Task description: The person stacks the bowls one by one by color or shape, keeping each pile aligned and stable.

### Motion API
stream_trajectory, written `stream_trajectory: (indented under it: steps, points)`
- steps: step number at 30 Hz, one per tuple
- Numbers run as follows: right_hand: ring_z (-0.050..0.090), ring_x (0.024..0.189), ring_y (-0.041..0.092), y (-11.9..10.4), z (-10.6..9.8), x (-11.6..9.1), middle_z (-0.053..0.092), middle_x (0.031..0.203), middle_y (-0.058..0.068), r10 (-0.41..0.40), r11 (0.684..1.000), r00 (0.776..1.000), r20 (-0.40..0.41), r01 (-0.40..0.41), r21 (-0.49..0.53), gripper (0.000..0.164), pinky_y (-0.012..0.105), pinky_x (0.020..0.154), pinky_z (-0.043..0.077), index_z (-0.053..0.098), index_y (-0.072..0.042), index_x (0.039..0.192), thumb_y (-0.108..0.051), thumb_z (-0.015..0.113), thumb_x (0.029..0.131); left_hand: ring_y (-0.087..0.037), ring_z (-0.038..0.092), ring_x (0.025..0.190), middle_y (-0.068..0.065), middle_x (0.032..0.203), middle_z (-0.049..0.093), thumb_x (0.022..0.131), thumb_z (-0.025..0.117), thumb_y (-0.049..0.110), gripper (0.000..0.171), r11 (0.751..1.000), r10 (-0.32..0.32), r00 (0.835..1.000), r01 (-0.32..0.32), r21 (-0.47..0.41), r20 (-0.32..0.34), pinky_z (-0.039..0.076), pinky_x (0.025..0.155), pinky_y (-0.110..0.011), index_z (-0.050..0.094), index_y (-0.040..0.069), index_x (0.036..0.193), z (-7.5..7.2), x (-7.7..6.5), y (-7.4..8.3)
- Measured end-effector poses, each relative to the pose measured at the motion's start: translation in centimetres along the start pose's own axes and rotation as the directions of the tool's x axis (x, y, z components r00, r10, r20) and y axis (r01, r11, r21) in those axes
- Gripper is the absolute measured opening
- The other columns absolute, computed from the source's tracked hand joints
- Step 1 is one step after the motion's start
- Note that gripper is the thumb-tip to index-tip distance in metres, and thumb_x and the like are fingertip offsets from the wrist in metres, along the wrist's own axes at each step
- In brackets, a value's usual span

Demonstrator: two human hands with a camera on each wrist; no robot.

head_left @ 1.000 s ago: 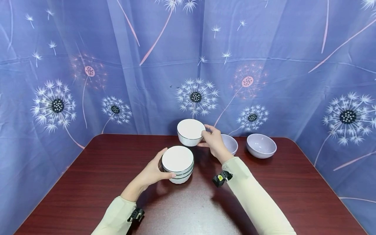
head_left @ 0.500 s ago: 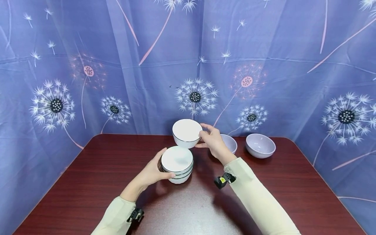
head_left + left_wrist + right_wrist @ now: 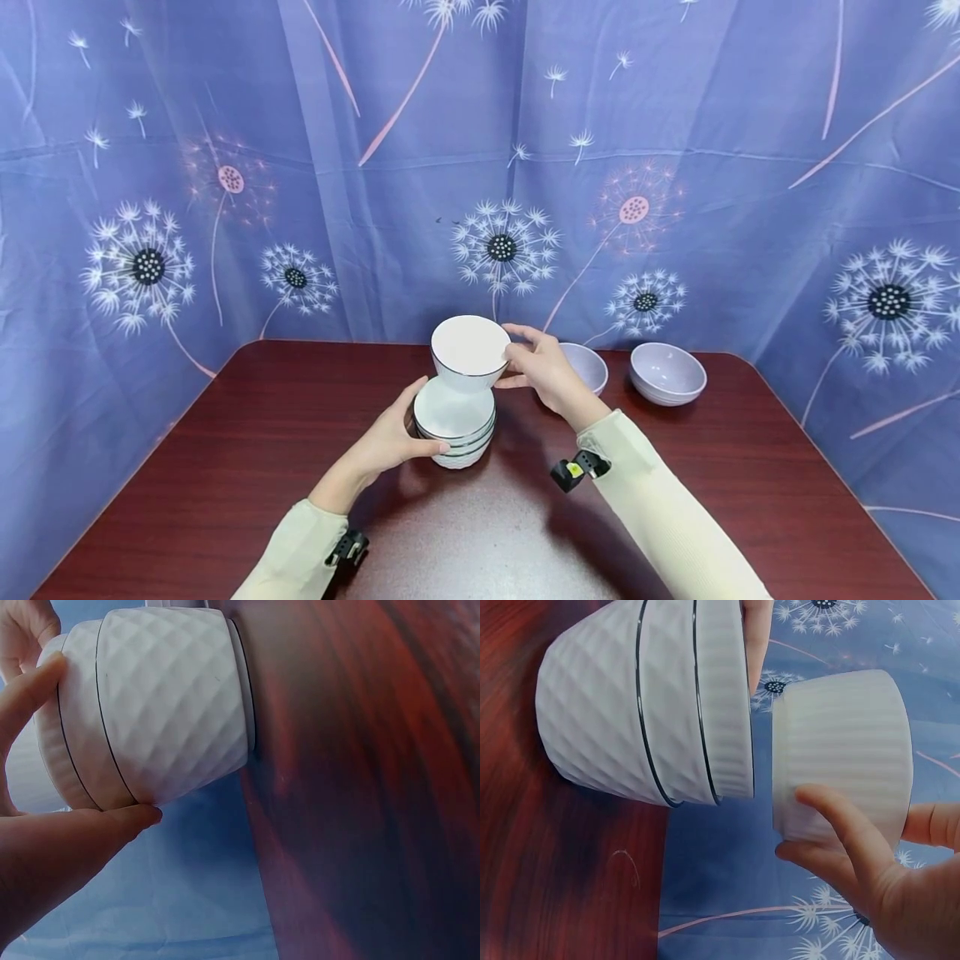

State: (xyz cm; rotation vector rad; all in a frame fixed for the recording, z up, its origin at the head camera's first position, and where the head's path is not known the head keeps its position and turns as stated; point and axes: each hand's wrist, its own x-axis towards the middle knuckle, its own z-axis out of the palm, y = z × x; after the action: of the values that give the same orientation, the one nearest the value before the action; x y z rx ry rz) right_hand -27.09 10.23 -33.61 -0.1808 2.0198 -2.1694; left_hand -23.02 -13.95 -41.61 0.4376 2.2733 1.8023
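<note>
A stack of white bowls [image 3: 454, 417] with thin dark rims stands on the table. My left hand [image 3: 392, 433] grips its left side, thumb in front and fingers behind. In the left wrist view the stack's lowest bowl [image 3: 172, 697] has a diamond-textured wall. Above the stack, my right hand [image 3: 546, 368] holds another white bowl [image 3: 470, 346] by its right side. The right wrist view shows this ribbed bowl [image 3: 840, 754] upright, its base a small gap from the stack's top rim. There the right hand's fingers [image 3: 847, 825] lie along its wall.
Two pale lilac bowls stand at the back right: one [image 3: 667, 373] in plain sight, the other [image 3: 587, 367] partly hidden behind the right hand. The dark red wooden table [image 3: 225, 467] ends at a blue dandelion-print curtain [image 3: 390, 233].
My right hand has brought its white bowl left and then down, so it now overlaps the back of the stack in the head view. My left hand has stayed on the stack.
</note>
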Motion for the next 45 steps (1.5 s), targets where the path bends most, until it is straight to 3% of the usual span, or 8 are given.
stream_trajectory:
  steps: [6, 14, 20, 29, 35, 45]
  points:
    - [0.066, 0.079, 0.020, 0.3, 0.0, -0.1, 0.063, 0.097, 0.015, -0.010, 1.000, 0.999, 0.052, 0.009, 0.012, 0.057, 0.053, 0.078, 0.055, 0.038, 0.004, 0.142, 0.005, 0.045, 0.085, -0.028, 0.038, 0.133, -0.018, 0.144, 0.041, 0.072, 0.083, 0.006, 0.109, 1.000, 0.009, 1.000, -0.009, 0.005, 0.000, 0.035, 0.106, -0.044, 0.011, 0.008, 0.154, -0.1, 0.1, 0.0]
    - [0.066, 0.079, 0.020, 0.7, 0.0, -0.5, 0.059, 0.104, 0.017, -0.007, 1.000, 0.995, 0.097, 0.007, 0.001, 0.058, 0.050, 0.075, 0.056, 0.038, 0.004, 0.142, 0.006, 0.045, 0.084, -0.026, 0.035, 0.136, -0.013, 0.145, 0.041, 0.069, 0.084, 0.005, 0.108, 0.999, -0.003, 1.000, 0.002, -0.032, -0.009, 0.033, 0.108, -0.045, 0.016, 0.013, 0.153, 0.0, 0.2, -0.1]
    - [0.065, 0.079, 0.020, 1.2, 0.2, -0.7, 0.061, 0.106, 0.017, 0.016, 1.000, 0.994, 0.104, -0.015, -0.010, 0.057, 0.047, 0.073, 0.058, 0.039, 0.004, 0.142, 0.005, 0.047, 0.085, -0.028, 0.030, 0.139, -0.015, 0.147, 0.039, 0.069, 0.085, 0.005, 0.109, 0.999, -0.019, 1.000, 0.019, -0.031, -0.021, 0.029, 0.111, -0.048, 0.016, 0.009, 0.153, 0.0, 0.1, -0.1]
    - [0.066, 0.081, 0.021, 1.4, 0.7, -1.0, 0.061, 0.112, 0.021, 0.020, 1.000, 0.992, 0.121, -0.019, -0.009, 0.056, 0.047, 0.073, 0.058, 0.041, 0.005, 0.140, 0.005, 0.049, 0.084, -0.028, 0.036, 0.136, -0.015, 0.142, 0.044, 0.068, 0.084, 0.004, 0.103, 0.999, 0.014, 1.000, -0.015, -0.040, -0.025, 0.029, 0.110, -0.045, 0.022, 0.007, 0.150, 0.1, 0.1, 0.0]
    - [0.066, 0.081, 0.021, 1.6, 1.0, -1.2, 0.061, 0.112, 0.023, 0.022, 1.000, 0.991, 0.132, -0.020, -0.015, 0.054, 0.047, 0.073, 0.058, 0.042, 0.006, 0.139, 0.007, 0.050, 0.085, -0.026, 0.038, 0.134, -0.011, 0.142, 0.044, 0.066, 0.085, 0.002, 0.103, 0.998, 0.023, 0.999, -0.024, -0.056, -0.029, 0.030, 0.109, -0.044, 0.024, 0.011, 0.149, 0.1, 0.1, 0.0]
    - [0.065, 0.084, 0.023, 2.0, 1.4, -1.4, 0.055, 0.125, 0.030, 0.013, 0.999, 0.990, 0.144, -0.007, -0.040, 0.048, 0.044, 0.071, 0.058, 0.046, 0.007, 0.136, 0.008, 0.051, 0.088, -0.025, 0.042, 0.131, -0.011, 0.141, 0.045, 0.067, 0.084, -0.001, 0.104, 0.994, 0.075, 0.997, -0.074, -0.086, 0.006, 0.034, 0.108, -0.042, 0.025, 0.016, 0.150, 0.1, 0.3, -0.2]
